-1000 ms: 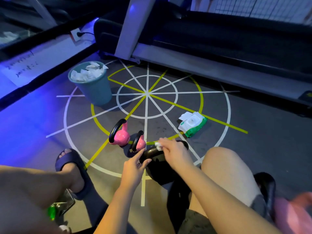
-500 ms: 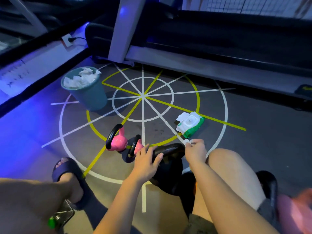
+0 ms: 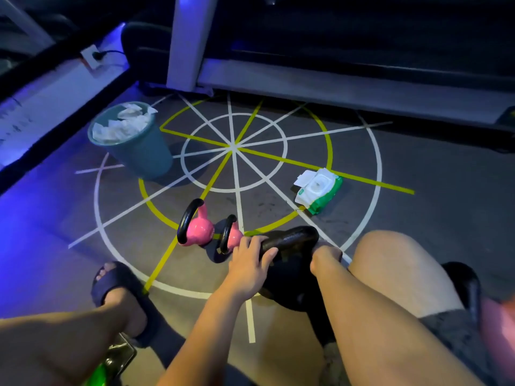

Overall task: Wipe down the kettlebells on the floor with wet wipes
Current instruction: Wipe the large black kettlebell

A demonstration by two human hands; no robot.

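Head cam: left hand (image 3: 250, 263) now gripped black kettlebell (image 3: 292, 237), right hand (image 3: 324, 256) slid to handle's end, grip unclear; I figured handle's done.

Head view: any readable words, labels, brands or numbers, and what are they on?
Nothing can be read.
Wet wipes pack: small print on the wrapper, too blurred.
White wall panel: dark handwriting, too blurred.
Floor markings: lines only, no text.

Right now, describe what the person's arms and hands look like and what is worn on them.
The left hand and right hand are bare: no gloves, rings or watch are visible. No sleeve shows on either arm up to the frame's edge.
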